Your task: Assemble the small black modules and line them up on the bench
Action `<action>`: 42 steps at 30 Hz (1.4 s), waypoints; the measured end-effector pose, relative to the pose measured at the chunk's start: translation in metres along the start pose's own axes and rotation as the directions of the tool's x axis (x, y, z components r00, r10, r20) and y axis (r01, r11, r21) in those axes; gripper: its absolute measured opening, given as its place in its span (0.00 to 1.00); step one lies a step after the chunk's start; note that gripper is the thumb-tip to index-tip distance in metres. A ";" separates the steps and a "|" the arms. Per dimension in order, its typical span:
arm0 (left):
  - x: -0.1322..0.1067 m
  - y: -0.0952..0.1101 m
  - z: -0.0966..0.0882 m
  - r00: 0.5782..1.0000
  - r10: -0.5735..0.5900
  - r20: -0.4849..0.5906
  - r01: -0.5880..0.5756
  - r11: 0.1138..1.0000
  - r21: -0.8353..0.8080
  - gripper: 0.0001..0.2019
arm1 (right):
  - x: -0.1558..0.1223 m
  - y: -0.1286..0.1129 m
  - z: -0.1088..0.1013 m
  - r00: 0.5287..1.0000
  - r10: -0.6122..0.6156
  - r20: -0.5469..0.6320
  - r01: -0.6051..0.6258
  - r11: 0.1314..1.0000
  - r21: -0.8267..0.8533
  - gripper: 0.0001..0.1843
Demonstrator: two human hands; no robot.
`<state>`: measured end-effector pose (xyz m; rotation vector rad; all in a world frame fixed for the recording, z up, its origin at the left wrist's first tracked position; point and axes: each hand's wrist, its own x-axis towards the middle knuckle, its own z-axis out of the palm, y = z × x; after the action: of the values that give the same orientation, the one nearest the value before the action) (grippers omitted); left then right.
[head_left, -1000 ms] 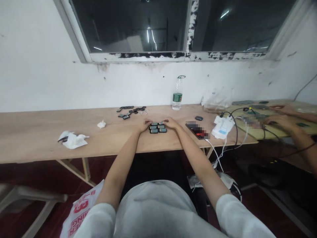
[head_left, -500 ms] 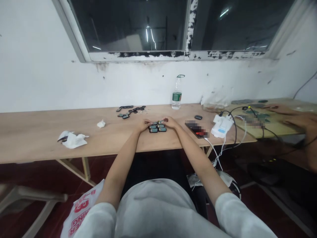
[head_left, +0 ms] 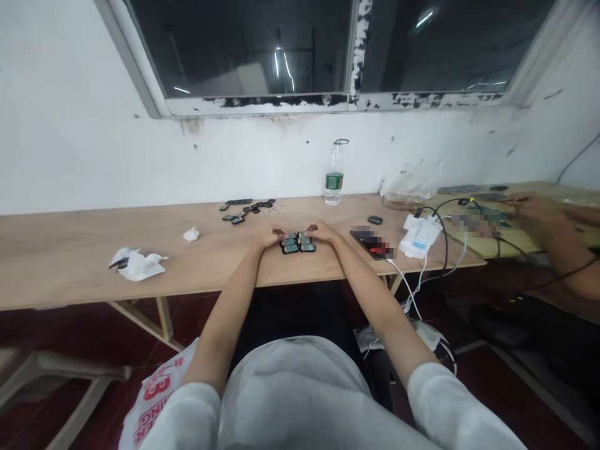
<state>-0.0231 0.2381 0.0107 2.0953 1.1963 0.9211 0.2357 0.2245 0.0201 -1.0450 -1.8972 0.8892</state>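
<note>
A tight block of several small dark rectangular pieces with greenish faces [head_left: 298, 244] lies on the wooden table [head_left: 70, 262] straight ahead of me. My left hand [head_left: 270, 237] rests against the block's left side with its fingers curled onto the pieces. My right hand [head_left: 320, 231] does the same from the right side. Both hands press in on the block from either side. A second, looser scatter of the same dark pieces [head_left: 246, 209] lies further back, near the wall.
A water bottle [head_left: 334, 175] stands by the wall. Crumpled tissues [head_left: 137, 264] lie left, with a small wad [head_left: 192, 235] nearer. Right of me are a phone [head_left: 372, 243], a white charger with cables [head_left: 419, 235] and a plastic bag [head_left: 409, 185]. Another person's arm [head_left: 553, 234] works at the far right.
My hands have drawn slightly closer together around the block of pieces. The other person's arms at the right have shifted position.
</note>
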 end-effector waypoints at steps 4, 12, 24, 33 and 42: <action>-0.002 0.004 0.000 1.000 0.023 -0.013 -0.022 1.000 0.013 0.13 | -0.002 -0.006 0.000 1.000 0.000 -0.007 0.000 1.000 0.019 0.12; 0.004 0.020 0.011 0.966 0.214 -0.147 -0.199 0.974 0.108 0.15 | -0.002 -0.017 0.004 0.987 -0.050 -0.156 0.073 0.987 0.141 0.17; 0.007 0.034 0.019 0.856 0.512 -0.074 -0.459 0.818 0.346 0.12 | -0.003 -0.024 0.015 0.981 -0.024 -0.190 0.083 0.948 0.307 0.19; 0.006 0.030 0.020 0.826 0.560 -0.066 -0.466 0.744 0.479 0.17 | 0.003 -0.016 0.016 0.976 -0.046 -0.213 0.131 0.907 0.399 0.21; 0.007 0.026 0.020 0.824 0.561 -0.083 -0.479 0.766 0.428 0.20 | 0.008 -0.009 0.016 0.979 -0.005 -0.204 0.116 0.835 0.538 0.25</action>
<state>0.0080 0.2301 0.0193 2.8072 0.9520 1.2549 0.2159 0.2245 0.0230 -0.6816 -1.3756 1.1583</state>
